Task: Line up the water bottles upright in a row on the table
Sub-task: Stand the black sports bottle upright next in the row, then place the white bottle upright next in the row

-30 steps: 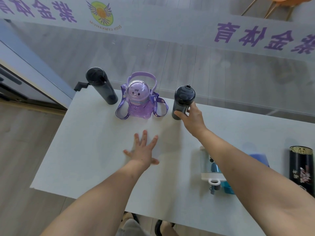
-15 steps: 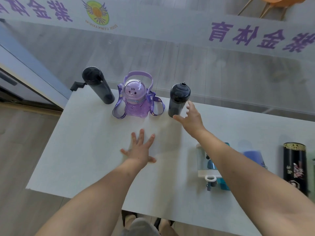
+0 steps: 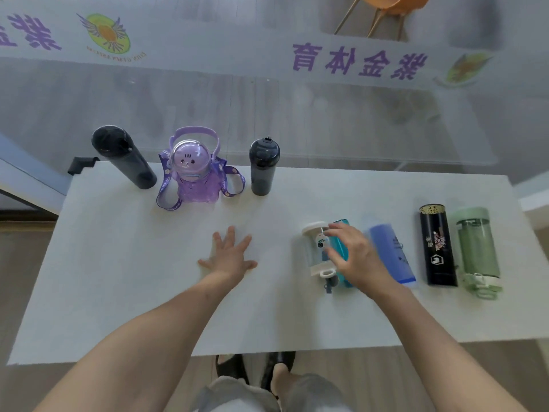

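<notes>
Three bottles stand upright along the far edge of the white table (image 3: 118, 278): a tall black flask (image 3: 124, 157), a purple cartoon bottle with a strap (image 3: 194, 173), and a dark sports bottle (image 3: 263, 166). Lying on their sides at the right are a clear bottle with white caps (image 3: 316, 251), a teal bottle (image 3: 338, 245), a blue bottle (image 3: 392, 254), a black printed flask (image 3: 437, 245) and a green bottle (image 3: 478, 248). My left hand (image 3: 228, 254) rests flat on the table with fingers spread. My right hand (image 3: 356, 257) hovers open over the teal bottle, fingers curved, blurred.
A glass wall with purple lettering runs right behind the table's far edge. A black clamp (image 3: 80, 165) sits at the far left corner. An orange chair (image 3: 383, 10) shows beyond the glass. My feet (image 3: 255, 370) stand at the near edge.
My right hand has let go of the dark sports bottle, left it standing, and moved right and back toward the lying clear and teal bottles. My left hand stays flat.
</notes>
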{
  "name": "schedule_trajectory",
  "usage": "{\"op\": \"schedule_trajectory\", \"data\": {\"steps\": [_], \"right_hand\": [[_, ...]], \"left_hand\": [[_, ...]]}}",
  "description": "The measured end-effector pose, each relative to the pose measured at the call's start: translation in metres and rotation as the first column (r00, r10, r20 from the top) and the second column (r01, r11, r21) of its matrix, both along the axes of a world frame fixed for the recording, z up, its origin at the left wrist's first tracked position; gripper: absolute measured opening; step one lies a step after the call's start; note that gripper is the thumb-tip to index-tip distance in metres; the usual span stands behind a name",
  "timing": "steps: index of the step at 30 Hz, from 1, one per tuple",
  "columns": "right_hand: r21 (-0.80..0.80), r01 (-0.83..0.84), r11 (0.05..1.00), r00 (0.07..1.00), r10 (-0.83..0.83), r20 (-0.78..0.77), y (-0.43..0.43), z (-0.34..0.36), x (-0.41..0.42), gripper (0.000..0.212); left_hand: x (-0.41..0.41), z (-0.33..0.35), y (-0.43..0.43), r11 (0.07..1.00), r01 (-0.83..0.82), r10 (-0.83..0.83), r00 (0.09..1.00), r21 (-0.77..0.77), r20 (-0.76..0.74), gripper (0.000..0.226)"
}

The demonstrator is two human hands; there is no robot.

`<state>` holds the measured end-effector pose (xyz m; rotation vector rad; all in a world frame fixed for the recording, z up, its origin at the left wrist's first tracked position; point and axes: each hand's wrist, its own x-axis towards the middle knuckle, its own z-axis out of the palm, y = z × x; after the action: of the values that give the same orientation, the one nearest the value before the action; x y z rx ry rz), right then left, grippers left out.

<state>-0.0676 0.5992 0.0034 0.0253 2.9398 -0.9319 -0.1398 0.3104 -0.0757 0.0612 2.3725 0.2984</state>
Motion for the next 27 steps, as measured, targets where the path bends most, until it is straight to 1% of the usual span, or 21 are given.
{"op": "schedule_trajectory", "data": {"steps": [3, 5, 6, 8, 11, 13, 15, 17, 18, 20, 21, 23, 25, 27], "right_hand": [[0.038, -0.13, 0.991, 0.986, 0.125, 0.114, 0.003, -0.012, 0.013, 0.05], [0.108, -0.217, 0.97, 0.959, 0.191, 0.211, 0.005, -0.019, 0.013, 0.062], [0.129, -0.256, 0.958, 0.94, 0.216, 0.264, 0.006, -0.022, 0.013, 0.065], [0.15, -0.313, 0.938, 0.919, 0.259, 0.297, 0.012, -0.026, 0.013, 0.057], [0.182, -0.375, 0.909, 0.916, 0.333, 0.223, 0.02, -0.034, 0.01, 0.035], [0.144, -0.373, 0.917, 0.921, 0.347, 0.176, 0.025, -0.038, 0.008, 0.025], [0.044, -0.344, 0.938, 0.93, 0.334, 0.157, 0.03, -0.036, -0.001, 0.021], [-0.068, -0.261, 0.963, 0.95, 0.269, 0.158, 0.033, -0.027, -0.018, 0.019], [-0.1, -0.202, 0.974, 0.961, 0.217, 0.169, 0.035, -0.023, -0.03, 0.021], [-0.14, -0.081, 0.987, 0.972, 0.11, 0.21, 0.04, -0.013, -0.057, 0.036], [-0.167, -0.033, 0.985, 0.969, 0.072, 0.235, 0.043, -0.01, -0.071, 0.039], [-0.25, 0.046, 0.967, 0.963, 0.024, 0.269, 0.048, -0.007, -0.097, 0.035], [-0.316, 0.106, 0.943, 0.959, -0.013, 0.283, 0.051, -0.009, -0.118, 0.035], [-0.363, 0.158, 0.918, 0.95, -0.041, 0.31, 0.054, -0.015, -0.131, 0.034]], "left_hand": [[0.009, 0.002, 0.028, 0.997, 0.075, -0.074, 0.997, 0.021, -0.015, 0.081], [0.015, 0.0, 0.043, 0.992, 0.126, -0.125, 0.992, -0.005, 0.012, 0.086], [0.018, -0.002, 0.048, 0.989, 0.147, -0.146, 0.989, -0.035, 0.026, 0.09], [0.02, -0.006, 0.053, 0.979, 0.181, -0.179, 0.983, -0.091, 0.03, 0.095], [0.019, -0.009, 0.053, 0.981, 0.17, -0.167, 0.985, -0.094, 0.038, 0.097], [0.019, -0.007, 0.053, 0.982, 0.165, -0.161, 0.986, -0.096, 0.045, 0.097], [0.019, -0.007, 0.054, 0.982, 0.163, -0.159, 0.986, -0.099, 0.045, 0.097], [0.02, -0.002, 0.055, 0.984, 0.146, -0.142, 0.989, -0.1, 0.045, 0.095], [0.019, 0.001, 0.057, 0.985, 0.133, -0.129, 0.991, -0.106, 0.042, 0.093], [0.016, 0.004, 0.064, 0.992, 0.066, -0.062, 0.997, -0.106, 0.036, 0.09], [0.014, 0.006, 0.07, 0.996, 0.013, -0.01, 0.999, -0.089, 0.033, 0.091], [0.012, 0.008, 0.083, 0.997, -0.077, 0.078, 0.996, -0.032, 0.045, 0.096], [0.012, 0.006, 0.094, 0.995, -0.099, 0.099, 0.992, -0.01, 0.073, 0.102], [0.014, 0.0, 0.099, 0.996, -0.081, 0.084, 0.994, -0.049, 0.072, 0.107]]}}
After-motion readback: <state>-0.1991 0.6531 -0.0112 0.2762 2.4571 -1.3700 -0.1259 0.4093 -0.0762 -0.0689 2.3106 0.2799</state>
